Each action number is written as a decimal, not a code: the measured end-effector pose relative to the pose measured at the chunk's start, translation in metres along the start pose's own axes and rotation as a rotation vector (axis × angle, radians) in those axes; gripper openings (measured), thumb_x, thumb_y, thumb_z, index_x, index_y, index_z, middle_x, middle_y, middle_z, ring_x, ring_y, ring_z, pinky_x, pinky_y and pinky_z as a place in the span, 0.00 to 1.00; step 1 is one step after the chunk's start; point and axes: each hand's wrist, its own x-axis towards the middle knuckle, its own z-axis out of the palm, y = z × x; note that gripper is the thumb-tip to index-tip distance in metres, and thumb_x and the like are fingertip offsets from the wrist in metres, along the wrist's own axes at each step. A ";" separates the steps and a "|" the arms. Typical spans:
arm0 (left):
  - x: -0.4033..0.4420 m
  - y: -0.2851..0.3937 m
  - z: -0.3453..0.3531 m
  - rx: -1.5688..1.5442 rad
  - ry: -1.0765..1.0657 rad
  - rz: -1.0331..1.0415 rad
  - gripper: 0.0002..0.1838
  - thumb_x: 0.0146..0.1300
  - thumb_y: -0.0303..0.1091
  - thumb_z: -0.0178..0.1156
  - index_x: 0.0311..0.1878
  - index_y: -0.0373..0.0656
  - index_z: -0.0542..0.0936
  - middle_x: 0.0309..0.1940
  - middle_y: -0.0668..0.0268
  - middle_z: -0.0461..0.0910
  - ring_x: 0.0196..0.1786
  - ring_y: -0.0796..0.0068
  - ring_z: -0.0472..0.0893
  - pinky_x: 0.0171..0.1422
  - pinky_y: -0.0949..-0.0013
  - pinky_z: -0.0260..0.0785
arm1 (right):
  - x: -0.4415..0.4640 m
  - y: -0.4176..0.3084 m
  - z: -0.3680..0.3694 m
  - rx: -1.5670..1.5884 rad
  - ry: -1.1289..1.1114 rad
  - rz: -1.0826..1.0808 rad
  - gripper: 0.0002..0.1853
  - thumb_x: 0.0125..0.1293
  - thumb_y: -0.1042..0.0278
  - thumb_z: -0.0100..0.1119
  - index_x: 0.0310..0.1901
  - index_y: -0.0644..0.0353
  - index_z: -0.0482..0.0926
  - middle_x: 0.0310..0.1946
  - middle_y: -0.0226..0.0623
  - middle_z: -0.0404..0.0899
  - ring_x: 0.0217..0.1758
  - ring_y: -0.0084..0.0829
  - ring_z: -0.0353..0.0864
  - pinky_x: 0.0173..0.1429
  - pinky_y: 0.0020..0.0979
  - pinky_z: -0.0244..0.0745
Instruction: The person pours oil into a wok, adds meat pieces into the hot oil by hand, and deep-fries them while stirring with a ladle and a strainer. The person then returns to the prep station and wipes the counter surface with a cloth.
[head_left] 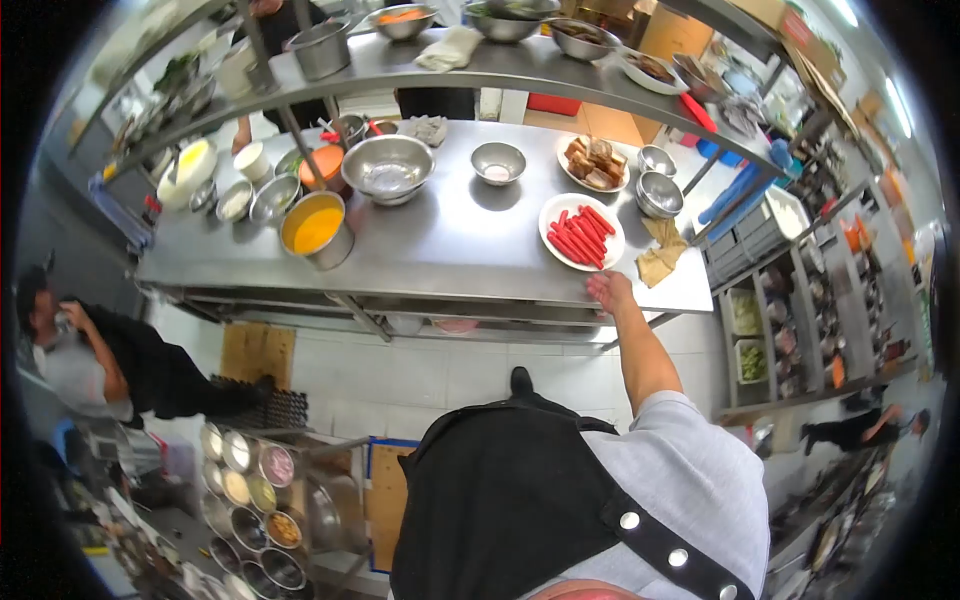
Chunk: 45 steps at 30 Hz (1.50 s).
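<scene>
My right hand [608, 289] reaches out at the table's front edge, just below a white plate [546, 238] of red sausage-like sticks [584, 235]. Its fingers are loosely extended, with nothing visible in them. Whether the fingertips touch the plate's rim I cannot tell. Behind that plate is another plate of browned chunks [597, 164]. Crumpled brown cloth or paper [660, 262] lies to the right of my hand. My left hand is out of view.
The steel table [450, 240] holds a pot of yellow liquid [318, 232], a large bowl [388, 168] and a small bowl [497, 163]. Above it runs a loaded shelf [480, 75]. A person [110, 350] stands at the left. Containers [258, 500] stand at lower left.
</scene>
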 end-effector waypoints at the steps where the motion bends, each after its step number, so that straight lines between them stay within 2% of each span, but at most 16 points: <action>1: -0.004 0.019 -0.003 -0.011 0.023 0.019 0.22 0.73 0.37 0.60 0.68 0.47 0.72 0.45 0.61 0.82 0.37 0.68 0.80 0.32 0.65 0.73 | 0.001 -0.009 -0.002 0.046 -0.027 0.012 0.25 0.80 0.60 0.41 0.70 0.69 0.61 0.58 0.51 0.78 0.50 0.45 0.84 0.47 0.44 0.84; 6: -0.019 0.111 0.006 -0.068 0.118 0.164 0.21 0.73 0.37 0.59 0.67 0.46 0.73 0.47 0.61 0.82 0.39 0.68 0.81 0.32 0.65 0.73 | 0.003 -0.059 -0.016 -0.039 -0.069 -0.041 0.22 0.79 0.60 0.43 0.70 0.56 0.64 0.59 0.48 0.78 0.50 0.46 0.84 0.44 0.42 0.83; 8: -0.026 0.146 0.032 -0.094 0.122 0.220 0.21 0.74 0.37 0.59 0.66 0.46 0.73 0.47 0.62 0.82 0.40 0.67 0.81 0.33 0.66 0.73 | 0.040 -0.072 -0.029 -0.216 -0.078 -0.060 0.20 0.77 0.64 0.46 0.68 0.51 0.69 0.53 0.42 0.83 0.45 0.40 0.86 0.42 0.40 0.83; 10: -0.032 0.179 0.066 -0.107 0.107 0.277 0.20 0.74 0.38 0.59 0.66 0.46 0.73 0.48 0.62 0.83 0.40 0.67 0.82 0.33 0.66 0.74 | 0.056 -0.084 -0.029 -0.301 -0.138 -0.036 0.19 0.76 0.67 0.47 0.66 0.52 0.71 0.49 0.39 0.85 0.41 0.37 0.87 0.41 0.40 0.83; 11: -0.031 0.194 0.084 -0.110 0.089 0.300 0.20 0.74 0.38 0.59 0.66 0.46 0.74 0.48 0.62 0.83 0.41 0.67 0.82 0.33 0.66 0.74 | 0.056 -0.090 -0.027 -0.270 -0.144 -0.061 0.19 0.71 0.73 0.52 0.62 0.59 0.73 0.46 0.43 0.85 0.39 0.39 0.88 0.39 0.43 0.84; 15: -0.044 0.260 0.180 -0.090 -0.019 0.430 0.19 0.75 0.38 0.58 0.65 0.45 0.74 0.49 0.62 0.83 0.42 0.67 0.83 0.34 0.66 0.74 | 0.084 -0.103 -0.012 -0.431 -0.136 -0.055 0.24 0.70 0.76 0.53 0.67 0.62 0.71 0.48 0.44 0.85 0.38 0.37 0.89 0.35 0.38 0.89; 18: -0.049 0.325 0.261 0.007 -0.163 0.681 0.22 0.71 0.35 0.62 0.66 0.43 0.75 0.49 0.63 0.83 0.42 0.72 0.82 0.38 0.69 0.74 | 0.094 -0.109 0.012 -0.388 -0.153 -0.057 0.21 0.72 0.76 0.52 0.66 0.64 0.71 0.46 0.46 0.85 0.37 0.39 0.89 0.35 0.40 0.89; 20: -0.108 0.396 0.330 0.121 -0.217 0.828 0.21 0.69 0.33 0.65 0.63 0.39 0.78 0.49 0.62 0.84 0.45 0.73 0.82 0.44 0.68 0.76 | 0.108 -0.115 0.026 -0.367 -0.208 -0.021 0.22 0.73 0.76 0.52 0.68 0.62 0.70 0.49 0.46 0.84 0.40 0.41 0.89 0.39 0.42 0.90; 22: -0.113 0.453 0.395 0.348 -0.197 1.082 0.19 0.68 0.35 0.67 0.58 0.36 0.82 0.49 0.56 0.87 0.51 0.63 0.84 0.57 0.64 0.77 | 0.121 -0.114 0.035 -0.358 -0.255 0.003 0.23 0.73 0.76 0.52 0.69 0.61 0.69 0.50 0.46 0.84 0.42 0.41 0.90 0.41 0.43 0.90; 23: -0.110 0.478 0.429 0.404 -0.205 1.386 0.19 0.71 0.40 0.65 0.59 0.39 0.82 0.45 0.66 0.85 0.45 0.76 0.82 0.44 0.69 0.76 | 0.126 -0.114 0.039 -0.315 -0.285 0.022 0.23 0.74 0.76 0.52 0.70 0.61 0.68 0.51 0.46 0.84 0.43 0.42 0.90 0.43 0.44 0.90; 26: -0.148 0.548 0.526 0.349 -0.498 1.082 0.23 0.70 0.47 0.66 0.59 0.40 0.81 0.44 0.65 0.84 0.42 0.74 0.82 0.42 0.69 0.76 | 0.132 -0.111 0.054 -0.209 -0.341 0.066 0.24 0.75 0.74 0.52 0.71 0.59 0.67 0.54 0.46 0.84 0.46 0.43 0.90 0.46 0.45 0.91; 28: -0.185 0.588 0.575 0.357 -0.485 0.884 0.27 0.67 0.50 0.68 0.54 0.33 0.82 0.45 0.57 0.86 0.44 0.68 0.84 0.53 0.68 0.76 | 0.128 -0.104 0.065 -0.152 -0.346 0.076 0.24 0.76 0.73 0.51 0.72 0.58 0.66 0.55 0.46 0.83 0.47 0.43 0.90 0.47 0.45 0.91; 31: -0.198 0.630 0.635 0.347 -0.411 0.668 0.32 0.64 0.55 0.70 0.54 0.32 0.81 0.45 0.54 0.87 0.44 0.65 0.86 0.48 0.64 0.79 | 0.124 -0.098 0.069 -0.208 -0.324 0.097 0.24 0.79 0.71 0.50 0.73 0.56 0.63 0.55 0.45 0.84 0.44 0.41 0.90 0.41 0.42 0.92; 34: -0.150 0.642 0.709 0.323 -0.242 0.800 0.34 0.62 0.58 0.71 0.53 0.31 0.80 0.43 0.49 0.87 0.40 0.61 0.89 0.40 0.59 0.81 | 0.121 -0.102 0.073 -0.271 -0.279 0.127 0.22 0.80 0.70 0.48 0.72 0.56 0.64 0.53 0.45 0.85 0.40 0.40 0.91 0.34 0.40 0.91; 39: -0.147 0.651 0.719 0.086 -0.430 0.731 0.12 0.61 0.30 0.60 0.43 0.31 0.81 0.32 0.48 0.87 0.24 0.59 0.87 0.33 0.59 0.81 | 0.118 -0.099 0.081 -0.292 -0.247 0.108 0.21 0.79 0.72 0.46 0.70 0.58 0.65 0.50 0.45 0.85 0.40 0.41 0.90 0.33 0.40 0.91; 45: -0.114 0.604 0.622 -0.172 -0.440 0.722 0.06 0.60 0.27 0.60 0.37 0.34 0.77 0.24 0.55 0.81 0.19 0.67 0.81 0.20 0.61 0.72 | 0.129 -0.106 0.111 -0.364 -0.225 0.083 0.19 0.78 0.72 0.46 0.69 0.60 0.66 0.51 0.44 0.84 0.41 0.39 0.90 0.34 0.39 0.90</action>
